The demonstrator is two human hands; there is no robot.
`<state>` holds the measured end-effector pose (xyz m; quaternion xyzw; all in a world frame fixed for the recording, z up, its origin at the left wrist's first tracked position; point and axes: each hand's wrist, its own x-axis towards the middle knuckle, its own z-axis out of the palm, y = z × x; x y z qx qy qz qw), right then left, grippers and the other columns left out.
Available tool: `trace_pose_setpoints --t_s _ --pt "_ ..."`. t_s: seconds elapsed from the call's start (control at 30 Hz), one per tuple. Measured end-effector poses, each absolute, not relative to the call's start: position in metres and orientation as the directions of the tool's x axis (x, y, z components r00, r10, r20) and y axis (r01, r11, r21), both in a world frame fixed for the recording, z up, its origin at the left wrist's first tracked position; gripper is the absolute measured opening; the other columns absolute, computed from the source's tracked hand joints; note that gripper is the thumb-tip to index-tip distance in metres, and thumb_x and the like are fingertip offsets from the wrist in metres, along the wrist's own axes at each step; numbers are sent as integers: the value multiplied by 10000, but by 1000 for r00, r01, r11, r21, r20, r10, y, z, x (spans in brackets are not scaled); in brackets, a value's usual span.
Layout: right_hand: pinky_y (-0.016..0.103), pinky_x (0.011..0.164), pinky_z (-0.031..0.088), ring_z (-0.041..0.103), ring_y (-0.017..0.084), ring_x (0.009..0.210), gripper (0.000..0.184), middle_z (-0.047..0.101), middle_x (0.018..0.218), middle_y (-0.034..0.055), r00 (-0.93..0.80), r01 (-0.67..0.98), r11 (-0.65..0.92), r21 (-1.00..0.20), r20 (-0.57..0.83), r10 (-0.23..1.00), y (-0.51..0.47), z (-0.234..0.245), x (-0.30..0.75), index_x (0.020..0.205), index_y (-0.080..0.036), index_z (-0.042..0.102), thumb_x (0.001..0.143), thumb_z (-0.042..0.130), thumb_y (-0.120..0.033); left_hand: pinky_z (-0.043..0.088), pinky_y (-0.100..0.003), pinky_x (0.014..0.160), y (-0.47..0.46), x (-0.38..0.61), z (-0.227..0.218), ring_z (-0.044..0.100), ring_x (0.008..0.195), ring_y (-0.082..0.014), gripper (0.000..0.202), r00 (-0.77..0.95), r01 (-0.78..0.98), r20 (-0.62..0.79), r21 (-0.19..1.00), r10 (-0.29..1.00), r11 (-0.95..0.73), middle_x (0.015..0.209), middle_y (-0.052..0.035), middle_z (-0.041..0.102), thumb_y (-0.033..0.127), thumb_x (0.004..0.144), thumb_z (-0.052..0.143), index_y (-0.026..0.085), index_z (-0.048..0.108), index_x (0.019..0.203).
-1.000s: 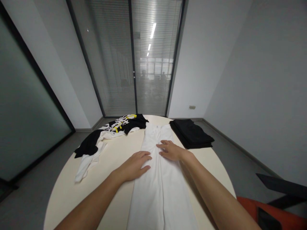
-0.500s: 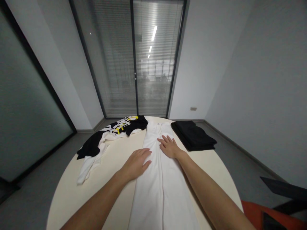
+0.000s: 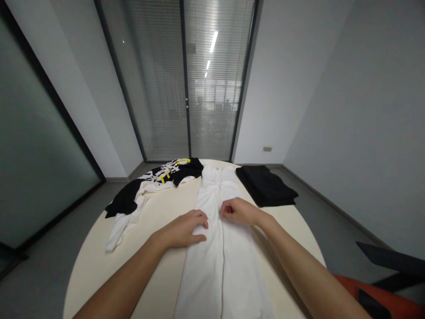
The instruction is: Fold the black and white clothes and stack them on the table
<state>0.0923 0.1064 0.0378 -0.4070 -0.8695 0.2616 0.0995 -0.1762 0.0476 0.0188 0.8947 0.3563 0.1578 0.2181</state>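
White trousers (image 3: 206,274) lie lengthwise on the round table, waistband with a button at the far end and the legs side by side toward me. My left hand (image 3: 187,228) rests on the left edge of the left leg, fingers bent a little and thumb apart, holding nothing. Beside the middle seam, below the fly, my right hand (image 3: 239,212) has its fingers curled into a pinch on the white fabric; the fingertips are partly hidden.
To the left lies a black top with a white and yellow print (image 3: 128,197), with a white garment (image 3: 124,228) partly under it. Folded black clothing (image 3: 265,186) sits at the right. An orange and black chair (image 3: 375,292) stands by the table's (image 3: 96,274) right side.
My right hand has gone from lying flat with spread fingers to a curled pinch, a little nearer to me. My left hand has shifted slightly toward me, its fingers more bent.
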Motion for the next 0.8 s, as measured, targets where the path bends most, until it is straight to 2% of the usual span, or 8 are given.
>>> trace_pose_setpoints --t_s 0.1,0.2,0.27,0.4,0.5,0.6,0.7,0.8 --pt "206 610 421 609 120 662 255 699 761 -25 -794 568 456 -685 -309 524 72 47 81 909 -184 746 751 773 -383 437 -358 1046 50 -176 18 552 1204 -235 266 693 575 126 497 710 -650 1266 -59 601 256 840 714 234 652 1097" --pt "203 639 432 621 110 643 391 694 745 -56 -822 566 425 -706 -447 352 41 55 63 941 -211 745 651 853 -452 429 -355 1058 51 -176 19 539 1230 -231 261 687 583 126 491 715 -647 1286 -60 601 261 854 712 232 649 1106" --pt "209 671 437 636 114 656 437 695 739 -71 -803 595 439 -673 -519 292 26 61 52 965 -240 737 625 865 -483 421 -357 1070 52 -177 19 536 1243 -230 246 684 584 135 487 717 -649 1303 -61 603 282 870 706 231 648 1104" --pt "247 705 444 651 152 686 524 722 783 -70 -756 641 558 -527 -559 341 4 72 37 1012 -296 717 562 878 -513 420 -360 1075 55 -178 17 546 1243 -231 233 675 583 161 483 720 -654 1305 -63 613 323 882 701 232 647 1089" --pt "287 663 439 675 217 712 549 753 851 -4 -740 636 687 -351 -531 414 -11 73 31 1069 -295 717 577 856 -494 427 -359 1068 56 -178 15 551 1239 -234 229 671 587 168 477 723 -655 1298 -63 614 318 875 704 231 645 1079" --pt "300 612 427 685 250 692 469 758 832 55 -735 602 767 -223 -531 422 -23 69 26 1084 -257 737 647 808 -410 427 -363 1069 55 -178 15 553 1235 -239 226 673 583 172 475 720 -659 1289 -65 615 290 862 702 230 647 1073" --pt "301 614 426 688 249 705 391 758 822 64 -758 570 791 -222 -515 401 -25 67 24 1059 -241 757 708 769 -413 422 -368 1075 54 -178 18 548 1236 -243 230 681 566 170 494 712 -660 1277 -72 613 256 846 701 229 660 1070" --pt "271 611 416 664 202 698 308 743 817 14 -794 550 759 -348 -500 346 -17 68 28 992 -253 762 711 767 -380 432 -376 1060 52 -179 22 556 1211 -249 237 695 552 147 517 704 -654 1261 -80 609 268 825 720 235 691 1058"
